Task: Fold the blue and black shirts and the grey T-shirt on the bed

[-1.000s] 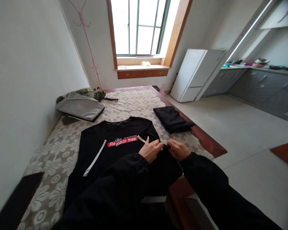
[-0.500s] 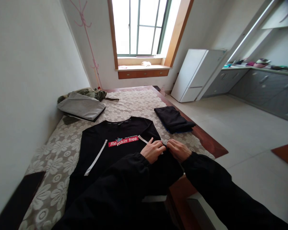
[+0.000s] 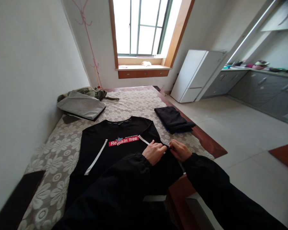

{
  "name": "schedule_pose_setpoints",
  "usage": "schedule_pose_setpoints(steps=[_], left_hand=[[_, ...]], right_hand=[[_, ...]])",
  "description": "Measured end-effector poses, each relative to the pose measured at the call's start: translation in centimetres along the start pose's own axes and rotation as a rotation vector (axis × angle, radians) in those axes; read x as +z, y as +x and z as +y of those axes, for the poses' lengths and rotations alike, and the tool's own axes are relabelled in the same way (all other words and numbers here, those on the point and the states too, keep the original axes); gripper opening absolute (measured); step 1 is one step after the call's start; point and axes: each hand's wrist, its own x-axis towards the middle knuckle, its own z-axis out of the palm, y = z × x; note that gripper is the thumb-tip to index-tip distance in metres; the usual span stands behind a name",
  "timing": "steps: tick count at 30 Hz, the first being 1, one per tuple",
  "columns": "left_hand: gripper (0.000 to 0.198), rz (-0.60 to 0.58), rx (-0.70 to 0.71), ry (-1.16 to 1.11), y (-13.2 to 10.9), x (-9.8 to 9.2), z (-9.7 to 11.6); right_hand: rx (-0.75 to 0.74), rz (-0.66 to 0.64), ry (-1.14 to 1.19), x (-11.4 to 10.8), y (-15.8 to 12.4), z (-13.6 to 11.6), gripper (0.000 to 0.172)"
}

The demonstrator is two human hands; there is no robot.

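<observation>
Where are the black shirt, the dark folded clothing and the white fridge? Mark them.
Black shirt (image 3: 115, 155), head view: front, near the middle.
Dark folded clothing (image 3: 173, 119), head view: top surface.
White fridge (image 3: 199, 75), head view: upper door.

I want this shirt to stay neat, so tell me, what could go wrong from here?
The left hand and right hand pinch the black shirt close together, so the fabric there might bunch or crease. The folded dark clothes lie by the wooden edge, just beyond the right hand, so a stray bump could perhaps knock them off.
</observation>
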Motion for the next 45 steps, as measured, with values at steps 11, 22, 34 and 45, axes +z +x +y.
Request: schedule_pose_setpoints(steps=[11, 22, 34, 45], left_hand=[[0.036, 0.033, 0.114, -0.041, -1.6, 0.5, -0.3], [0.040, 0.112, 0.049, -0.210, -2.5, -0.5, 0.3], [0.036, 0.075, -0.643, -0.129, 7.0, -5.2, -8.6], [0.026, -0.113, -0.754, -0.134, 12.8, -3.3, -13.0]], right_hand=[[-0.099, -0.124, -0.064, -1.0, 0.6, -0.3, 0.024], [-0.065, -0.463, -0.164, -4.2, 3.6, -1.1, 0.017], [0.236, -0.031, 0.066, -0.1, 0.3, -1.1, 0.014], [-0.008, 0.006, 0.090, -0.3, -0.6, -0.7, 0.016]])
